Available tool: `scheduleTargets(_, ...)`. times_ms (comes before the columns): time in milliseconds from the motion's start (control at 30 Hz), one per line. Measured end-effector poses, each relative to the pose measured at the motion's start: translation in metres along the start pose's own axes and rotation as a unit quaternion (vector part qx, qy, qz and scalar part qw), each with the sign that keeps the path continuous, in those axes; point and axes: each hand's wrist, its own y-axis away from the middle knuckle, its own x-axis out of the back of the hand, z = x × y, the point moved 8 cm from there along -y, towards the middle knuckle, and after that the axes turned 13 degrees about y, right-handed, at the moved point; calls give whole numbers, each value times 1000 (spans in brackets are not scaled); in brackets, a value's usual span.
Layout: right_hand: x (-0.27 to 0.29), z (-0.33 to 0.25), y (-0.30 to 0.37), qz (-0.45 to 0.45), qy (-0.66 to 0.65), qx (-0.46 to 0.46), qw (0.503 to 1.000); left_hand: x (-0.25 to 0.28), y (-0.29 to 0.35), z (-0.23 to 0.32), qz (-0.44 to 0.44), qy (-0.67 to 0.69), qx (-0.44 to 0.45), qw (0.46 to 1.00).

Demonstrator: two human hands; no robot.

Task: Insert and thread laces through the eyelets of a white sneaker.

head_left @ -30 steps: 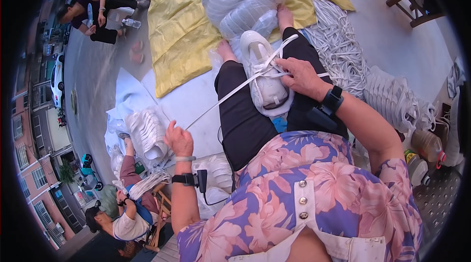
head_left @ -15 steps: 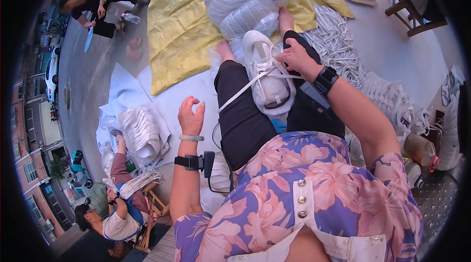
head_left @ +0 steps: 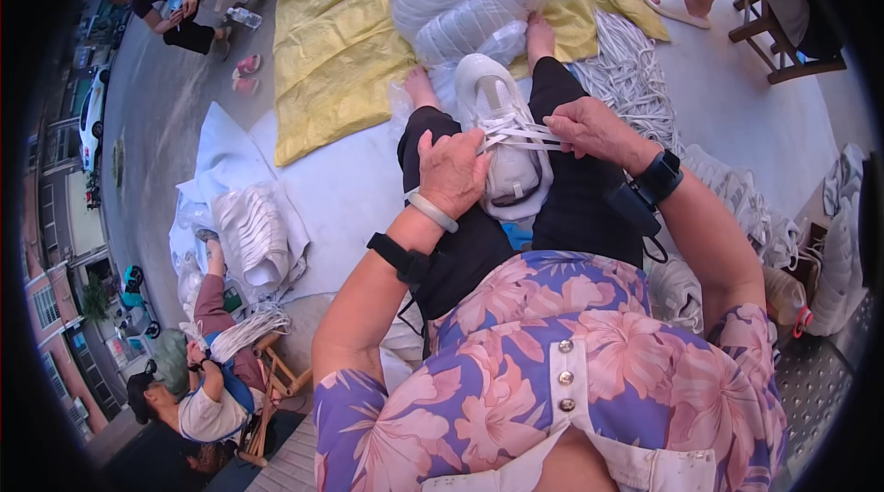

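"Between our black-trousered thighs [head_left: 582, 211], how lies the white mesh sneaker [head_left: 508, 169]?"

"Toe away from us, long axis leaning slightly left; our left hand [head_left: 450, 169] and right hand [head_left: 594, 131], closed, pinch its flat white laces [head_left: 517, 134]."

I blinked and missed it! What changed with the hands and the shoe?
The left hand let go of the laces, then came right, to the shoe; now it holds them again, and so does the right hand. The shoe stayed between the legs.
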Motion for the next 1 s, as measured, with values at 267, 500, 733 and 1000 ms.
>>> scheduleTargets(267, 8, -11, -5, 172, 118, 55, 976, 0, -7, 17, 4, 3, -7, 1000)
scheduleTargets(500, 3, -9, -6, 212, 132, -12, 968, 1, -4, -19, 36, 74, 104, 991)
scheduleTargets(733, -4, -6, -14, 155, 149, -98, 972, 5, 5, -24, 64, 119, 93, 986)
scheduleTargets(1000, -14, -13, -19, 273, 161, 14, 948, 40, 38, -22, 43, 215, 93, 971)
